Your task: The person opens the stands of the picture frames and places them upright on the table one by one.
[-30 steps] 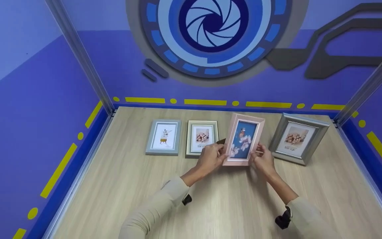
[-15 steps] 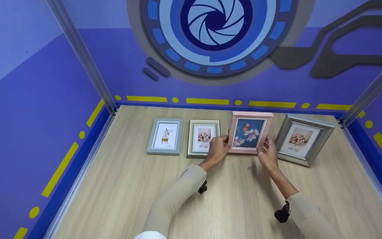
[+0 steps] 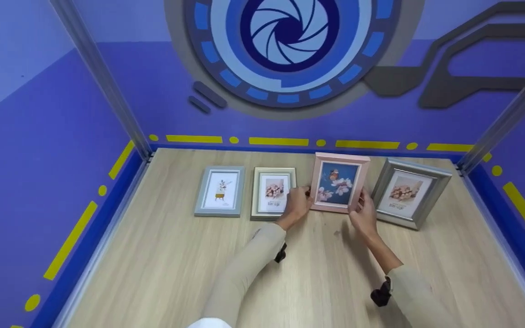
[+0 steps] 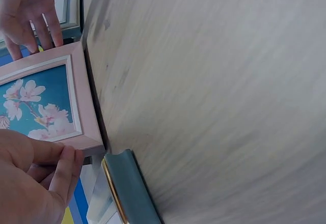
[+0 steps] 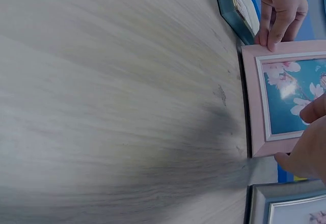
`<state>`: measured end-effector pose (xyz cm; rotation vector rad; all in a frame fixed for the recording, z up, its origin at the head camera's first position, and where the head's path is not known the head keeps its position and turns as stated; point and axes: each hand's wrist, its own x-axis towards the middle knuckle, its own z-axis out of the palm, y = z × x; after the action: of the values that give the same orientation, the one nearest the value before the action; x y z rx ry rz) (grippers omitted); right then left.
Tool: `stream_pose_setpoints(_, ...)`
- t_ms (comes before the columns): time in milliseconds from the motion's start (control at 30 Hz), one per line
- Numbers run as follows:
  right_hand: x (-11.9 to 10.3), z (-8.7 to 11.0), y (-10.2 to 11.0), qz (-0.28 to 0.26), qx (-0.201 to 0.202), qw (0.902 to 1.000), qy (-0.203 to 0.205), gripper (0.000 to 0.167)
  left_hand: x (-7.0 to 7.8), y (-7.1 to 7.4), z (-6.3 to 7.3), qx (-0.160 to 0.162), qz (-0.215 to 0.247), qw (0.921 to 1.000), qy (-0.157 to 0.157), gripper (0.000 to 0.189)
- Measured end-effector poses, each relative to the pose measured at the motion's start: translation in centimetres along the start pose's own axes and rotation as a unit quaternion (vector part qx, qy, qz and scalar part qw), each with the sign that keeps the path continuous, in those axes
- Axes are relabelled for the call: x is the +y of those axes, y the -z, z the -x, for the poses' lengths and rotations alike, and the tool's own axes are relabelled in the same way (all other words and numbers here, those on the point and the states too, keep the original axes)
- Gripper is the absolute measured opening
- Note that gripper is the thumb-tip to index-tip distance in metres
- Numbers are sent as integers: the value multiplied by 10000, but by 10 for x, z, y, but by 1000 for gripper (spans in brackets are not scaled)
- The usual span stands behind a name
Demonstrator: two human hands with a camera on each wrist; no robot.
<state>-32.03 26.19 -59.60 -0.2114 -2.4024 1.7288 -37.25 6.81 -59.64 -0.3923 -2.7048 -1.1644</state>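
A pink photo frame (image 3: 339,182) with a picture of a bird and blossoms on blue stands tilted back, its lower edge right at the wooden tabletop. My left hand (image 3: 296,202) pinches its left side near the lower corner; in the left wrist view, that hand's thumb and fingertips (image 4: 71,155) meet at the pink border. On the opposite side, my right hand (image 3: 365,214) holds the lower right edge. The right wrist view shows one of its digits (image 5: 313,111) over the picture and another at the border. The frame's back is hidden.
Left of the pink frame stand a champagne-coloured frame (image 3: 274,171), partly behind my left hand, and a light blue frame (image 3: 219,212). A silver-grey frame (image 3: 419,168) stands angled close on the right. Behind the wooden table (image 3: 317,273) rises a blue printed wall (image 3: 153,91).
The pink frame has moved back and turned from a slant to face forward, both hands moving with it. Over the last half second, hands and frame stay nearly still while the head view shifts slightly.
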Motion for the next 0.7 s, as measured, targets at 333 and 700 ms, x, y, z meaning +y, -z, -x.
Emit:
stream_pose_setpoints(333, 11, 7, -2, 223, -124, 9992, -313, 67, 1, -1, 7, -149, 49, 9998, 129, 11)
stream_pose_setpoints(700, 8, 18, 0, 303, 284, 9980, -471, 55, -1, 7, 14, -489, 260, 9983, 187, 26)
